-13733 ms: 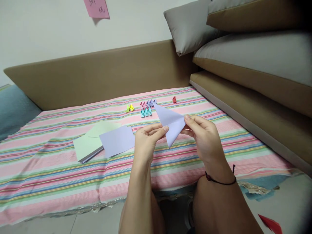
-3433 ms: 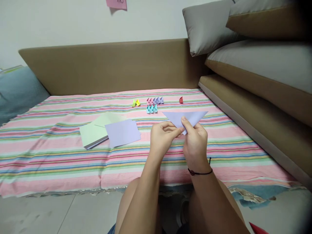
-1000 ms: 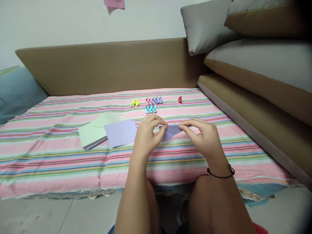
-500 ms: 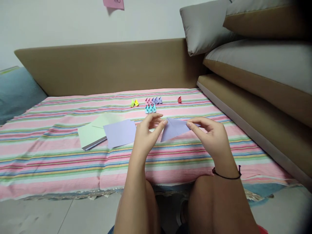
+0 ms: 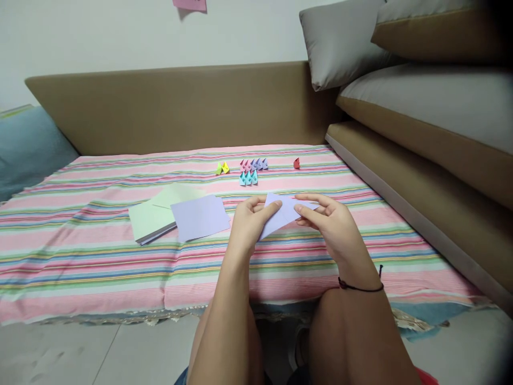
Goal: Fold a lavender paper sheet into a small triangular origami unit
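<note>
A folded sheet of purple paper (image 5: pixel 282 213) is held up between both hands, a little above the striped cloth. My left hand (image 5: pixel 253 216) pinches its left side, thumb on top and fingers behind. On its right side, my right hand (image 5: pixel 323 216) grips the paper between thumb and fingers. Left of my left hand lies a flat purple sheet (image 5: pixel 200 216), overlapping a stack of pale green paper (image 5: pixel 150 219). Beyond the hands stand small folded paper pieces: yellow ones (image 5: pixel 223 168), pink ones (image 5: pixel 245 165), purple ones (image 5: pixel 259 164), light blue ones (image 5: pixel 248 178) and a red one (image 5: pixel 296 163).
The striped cloth (image 5: pixel 100 267) covers the seat, its fringed front edge just before my knees. A brown backrest (image 5: pixel 180 109) runs along the back. Grey and brown cushions (image 5: pixel 433 101) are piled at right, and a blue cushion (image 5: pixel 32 147) sits at far left.
Both hands have come closer together on the folded purple paper. It has turned to show a lighter face, and my left thumb now lies across it.
</note>
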A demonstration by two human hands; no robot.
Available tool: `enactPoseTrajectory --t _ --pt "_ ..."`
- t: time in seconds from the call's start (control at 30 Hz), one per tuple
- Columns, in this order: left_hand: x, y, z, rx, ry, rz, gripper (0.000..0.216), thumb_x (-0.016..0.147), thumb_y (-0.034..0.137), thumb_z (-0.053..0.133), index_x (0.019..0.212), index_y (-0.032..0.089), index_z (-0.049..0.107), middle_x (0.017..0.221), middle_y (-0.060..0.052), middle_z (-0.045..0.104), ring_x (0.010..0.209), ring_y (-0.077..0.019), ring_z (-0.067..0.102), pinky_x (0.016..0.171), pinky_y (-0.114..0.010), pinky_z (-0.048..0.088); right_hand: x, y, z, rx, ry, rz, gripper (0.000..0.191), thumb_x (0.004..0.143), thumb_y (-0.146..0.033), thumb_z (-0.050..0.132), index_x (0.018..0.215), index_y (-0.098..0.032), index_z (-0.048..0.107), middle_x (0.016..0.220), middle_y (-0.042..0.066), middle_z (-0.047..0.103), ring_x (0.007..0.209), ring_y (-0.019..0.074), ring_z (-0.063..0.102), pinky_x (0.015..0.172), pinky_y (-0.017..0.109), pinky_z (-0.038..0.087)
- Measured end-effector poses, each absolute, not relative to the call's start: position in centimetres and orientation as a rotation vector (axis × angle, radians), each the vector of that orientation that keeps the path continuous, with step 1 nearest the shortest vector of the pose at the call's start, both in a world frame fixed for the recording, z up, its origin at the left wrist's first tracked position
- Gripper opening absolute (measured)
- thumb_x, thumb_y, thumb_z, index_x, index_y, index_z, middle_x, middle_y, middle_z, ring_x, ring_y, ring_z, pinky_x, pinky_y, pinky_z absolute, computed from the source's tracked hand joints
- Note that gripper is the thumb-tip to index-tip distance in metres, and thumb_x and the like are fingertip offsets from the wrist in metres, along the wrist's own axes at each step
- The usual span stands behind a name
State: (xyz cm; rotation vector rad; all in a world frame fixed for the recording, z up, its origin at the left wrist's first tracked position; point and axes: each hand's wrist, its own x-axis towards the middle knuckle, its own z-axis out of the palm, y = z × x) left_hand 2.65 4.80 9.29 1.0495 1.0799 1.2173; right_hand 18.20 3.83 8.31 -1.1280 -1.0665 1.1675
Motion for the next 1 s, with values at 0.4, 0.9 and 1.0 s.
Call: enactPoseTrajectory --t 0.4,0.9,1.0 --pt "2.9 5.2 8.9 0.941 0.966 1.282 0.028 0.060 0.031 0.079 0.079 0.015 0.066 0.071 0.000 0.069 0.064 -0.0117 0.061 0.063 -0.023 0.047 16.8 3.8 8.0 -1.027 -1.114 1.136 0.033 0.060 -0.024 0.079 0.087 -0.016 0.061 0.074 0.000 0.069 0.066 0.0136 0.065 0.062 0.026 0.054" --pt "3.4 5.2 9.0 0.956 0.751 1.444 0.033 0.076 0.042 0.065 0.098 0.018 0.066 0.095 -0.005 0.068 0.083 -0.0144 0.062 0.075 -0.025 0.049 15.8 3.1 8.0 -0.974 -1.617 0.153 0.027 0.084 -0.009 0.050 0.089 -0.026 0.071 0.096 0.004 0.067 0.094 0.0190 0.064 0.086 0.035 0.051" --pt "3.0 5.3 9.1 0.988 0.863 1.492 0.029 0.070 0.031 0.071 0.095 0.018 0.068 0.082 -0.001 0.069 0.071 -0.0108 0.060 0.068 -0.022 0.048 16.2 3.2 8.0 -0.958 -1.575 0.251 0.027 0.086 -0.009 0.047 0.083 -0.024 0.070 0.093 0.004 0.068 0.094 0.0183 0.064 0.087 0.035 0.051"
